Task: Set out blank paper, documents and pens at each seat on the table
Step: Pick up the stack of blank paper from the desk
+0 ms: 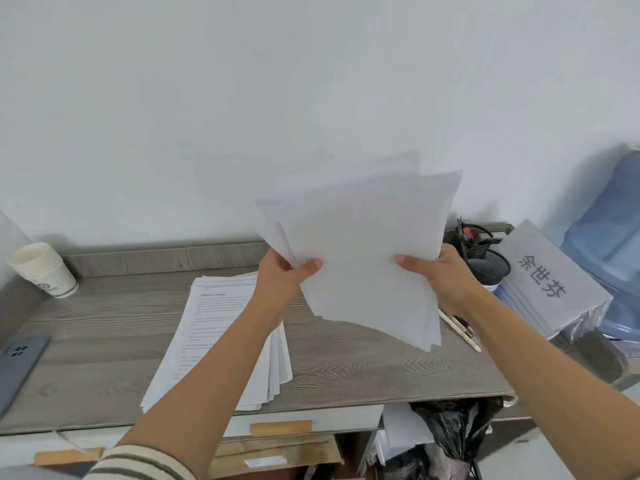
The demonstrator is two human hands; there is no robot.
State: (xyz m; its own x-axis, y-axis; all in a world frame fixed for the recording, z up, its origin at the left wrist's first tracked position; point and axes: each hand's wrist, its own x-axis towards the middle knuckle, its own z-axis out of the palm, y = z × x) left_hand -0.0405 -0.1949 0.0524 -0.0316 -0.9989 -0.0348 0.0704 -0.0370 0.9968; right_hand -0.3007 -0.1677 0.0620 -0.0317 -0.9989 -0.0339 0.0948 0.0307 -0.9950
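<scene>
Paper first: we see the loose sheaf of blank white paper sheets (360,258) at centre frame, held up in the air above the grey wood-grain worktop (104,341). The left hand (284,275) grips its lower left edge and the right hand (440,275) its right edge. On both, the thumb is pressed on the front face and the fingers are wrapped behind, mostly hidden.

We judge the sheaf light, floppy and slippery sheet on sheet. The edges are already fanned and uneven, so a loose pinch could let pages slide out. It is best held by two opposite edges as it is now, or supported flat from below, and squared up before sheets are dealt out.

The fanned pile of printed white documents (214,327) lies flat at lower centre-left, under the left forearm. We judge it just as light and prone to sliding. A few thin pale pens (460,330) lie loose on the worktop, right of centre.

Containers:
- The black wire-mesh pen pot (485,261), right of centre behind the right hand, holds dark tools and something red-handled. We cannot tell which are pens.
- The nested white paper cups (41,268) are at left; the top one looks empty.
- The black plastic bag (446,431) is at lower right, below the worktop. Its contents are hidden.
</scene>
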